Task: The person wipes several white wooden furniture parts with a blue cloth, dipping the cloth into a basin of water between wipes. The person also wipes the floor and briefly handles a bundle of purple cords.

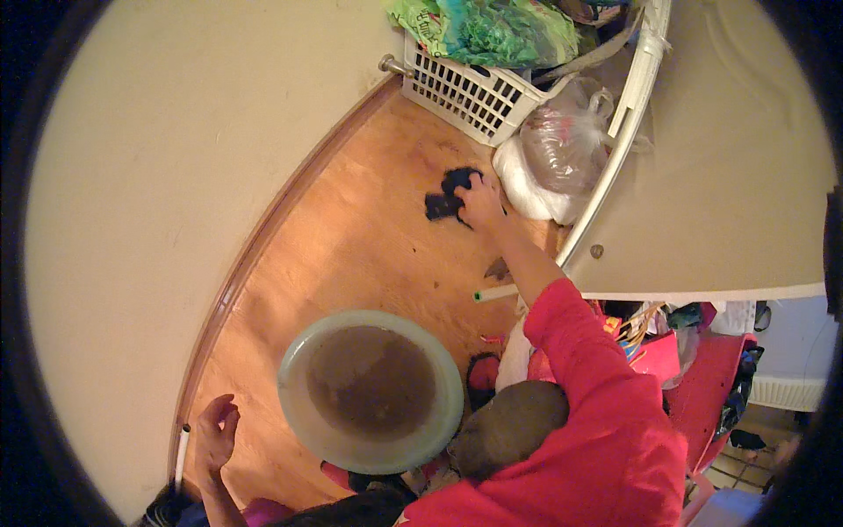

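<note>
My right hand [480, 201] reaches far forward in a red sleeve, its fingers gripping a dark cloth [442, 205] pressed against the wood-look floor [342, 230]. Part of the cloth is hidden under the hand. Nearer to me stands a pale green basin [290, 402] with murky brown water [375, 375] in it. To the left of the basin, my left hand [218, 431] hovers with its fingers loosely curled and nothing in them.
A white plastic crate [461, 99] with a green plastic bag [494, 33] on top is at the far end. Beside it lie a white sack [520, 178] and a clear plastic bag [566, 138]. A brown baseboard [263, 224] borders the left; a white-edged panel [698, 165] is at right.
</note>
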The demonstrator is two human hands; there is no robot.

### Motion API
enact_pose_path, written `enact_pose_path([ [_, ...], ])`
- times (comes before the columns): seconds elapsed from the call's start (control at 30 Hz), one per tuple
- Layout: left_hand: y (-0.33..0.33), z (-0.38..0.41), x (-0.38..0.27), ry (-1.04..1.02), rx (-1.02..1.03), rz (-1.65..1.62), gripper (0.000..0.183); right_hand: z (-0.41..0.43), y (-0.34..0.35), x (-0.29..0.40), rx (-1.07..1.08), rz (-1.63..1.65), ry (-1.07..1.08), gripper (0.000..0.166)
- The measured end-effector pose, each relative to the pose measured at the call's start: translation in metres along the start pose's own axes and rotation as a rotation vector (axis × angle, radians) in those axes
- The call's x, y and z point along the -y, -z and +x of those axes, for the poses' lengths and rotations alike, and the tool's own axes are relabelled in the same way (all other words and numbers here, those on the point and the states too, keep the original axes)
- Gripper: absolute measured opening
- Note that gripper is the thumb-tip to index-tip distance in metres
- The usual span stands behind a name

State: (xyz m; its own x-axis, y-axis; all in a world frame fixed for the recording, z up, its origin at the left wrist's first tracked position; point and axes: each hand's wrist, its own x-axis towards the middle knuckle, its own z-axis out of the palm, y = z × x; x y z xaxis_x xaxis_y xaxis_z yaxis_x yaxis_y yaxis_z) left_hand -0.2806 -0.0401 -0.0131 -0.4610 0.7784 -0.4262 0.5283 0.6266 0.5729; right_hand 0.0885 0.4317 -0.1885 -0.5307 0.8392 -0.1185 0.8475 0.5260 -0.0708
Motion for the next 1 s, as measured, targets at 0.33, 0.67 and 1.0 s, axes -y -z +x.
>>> enact_pose_path([
  [0.33,-0.018,0.0,0.004,0.032,0.102,0.065,0.031,0.111,0.063,0.033,-0.483,0.085,0.34,0.03],
  [0.67,-0.059,0.01,0.009,0.195,0.318,-0.172,0.048,0.064,0.007,-0.008,-0.079,-0.156,0.3,0.041],
  [1.0,-0.073,0.035,0.009,0.083,0.396,-0.263,0.044,-0.091,0.017,0.029,0.598,0.128,0.449,0.023],
])
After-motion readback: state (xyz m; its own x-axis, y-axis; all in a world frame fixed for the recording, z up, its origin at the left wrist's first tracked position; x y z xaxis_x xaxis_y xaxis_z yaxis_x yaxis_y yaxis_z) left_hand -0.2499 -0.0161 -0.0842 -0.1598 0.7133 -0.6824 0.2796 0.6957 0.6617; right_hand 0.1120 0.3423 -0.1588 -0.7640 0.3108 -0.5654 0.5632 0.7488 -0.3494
